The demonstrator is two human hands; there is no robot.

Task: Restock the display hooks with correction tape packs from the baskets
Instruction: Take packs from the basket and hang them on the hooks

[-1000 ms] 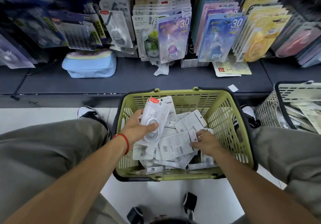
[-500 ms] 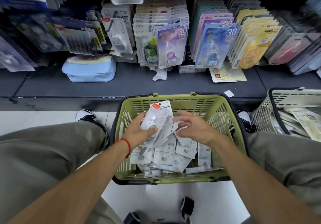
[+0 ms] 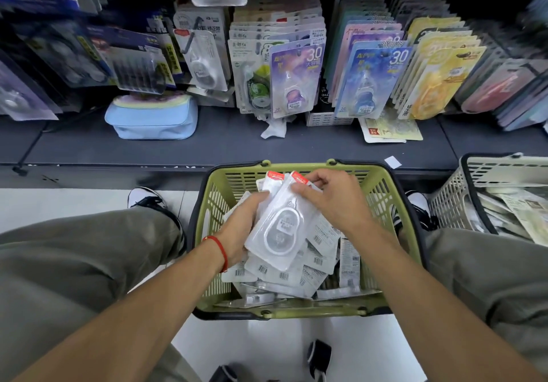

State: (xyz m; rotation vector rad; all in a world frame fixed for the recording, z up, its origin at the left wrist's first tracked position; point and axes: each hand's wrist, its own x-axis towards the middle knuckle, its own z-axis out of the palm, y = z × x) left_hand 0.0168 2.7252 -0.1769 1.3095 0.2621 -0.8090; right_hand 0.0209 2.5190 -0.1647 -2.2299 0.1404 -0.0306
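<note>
Shelving [image 3: 231, 147] fills the top of the view, its hooks crowded with hanging packs, among them a clear white pack [image 3: 204, 61] that looks like the same kind as the stock below. Under it, between the person's knees, sits the green basket [image 3: 385, 203], holding a loose heap of white correction tape packs [image 3: 299, 275], most lying barcode side up; a pale second basket [image 3: 450, 203] stands just beside it on the right. Over the heap, the left hand [image 3: 237, 230] cradles a small stack of packs [image 3: 281, 224] from the side, fingers curled round its edge, while the right hand [image 3: 332, 200] pinches the stack's red-tabbed top end. The step in hand appears to be gathering and squaring a bundle. To do it well, I would line up the red tabs so that the hang holes coincide, keep every blister facing one way, and take only as many as the left hand can clamp firmly before lifting toward the matching hook.
</note>
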